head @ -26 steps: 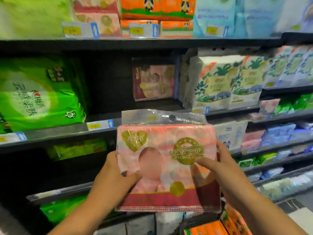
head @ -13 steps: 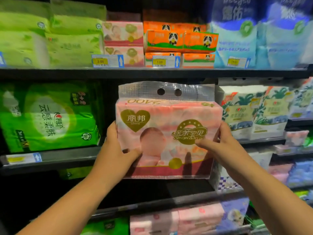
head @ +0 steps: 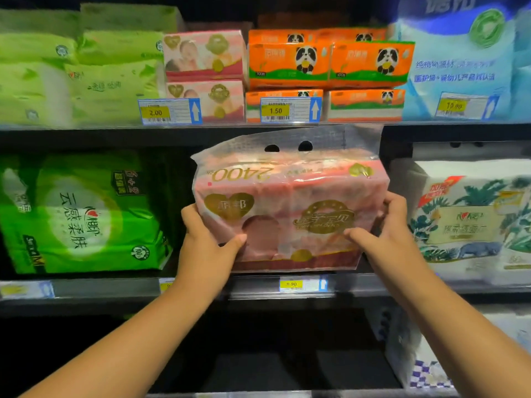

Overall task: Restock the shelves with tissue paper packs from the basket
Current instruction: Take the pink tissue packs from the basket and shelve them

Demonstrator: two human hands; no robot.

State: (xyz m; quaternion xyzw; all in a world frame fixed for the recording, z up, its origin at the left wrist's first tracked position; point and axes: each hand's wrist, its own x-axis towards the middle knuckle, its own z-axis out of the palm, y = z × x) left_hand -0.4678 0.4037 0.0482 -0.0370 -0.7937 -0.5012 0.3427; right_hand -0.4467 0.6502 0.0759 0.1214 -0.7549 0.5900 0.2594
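A large pink tissue paper pack (head: 290, 208) with gold logos and a clear handle flap sits tilted back in the gap on the middle shelf (head: 253, 288). My left hand (head: 205, 248) grips its lower left corner, thumb across the front. My right hand (head: 385, 228) grips its right side, thumb on the front and fingers curled round the edge. The pack's bottom edge is at the shelf's front lip, above a yellow price tag (head: 291, 284). The basket is out of view.
A green tissue pack (head: 83, 214) stands left of the gap and a white leaf-printed pack (head: 471, 219) right of it. The upper shelf holds light green packs (head: 86, 67), small pink packs (head: 205, 56), orange panda packs (head: 330, 61) and blue bags (head: 459, 58). The shelf below looks dark.
Both hands have carried the pink pack up from waist height and forward into the middle shelf gap; its top now tips back under the upper shelf.
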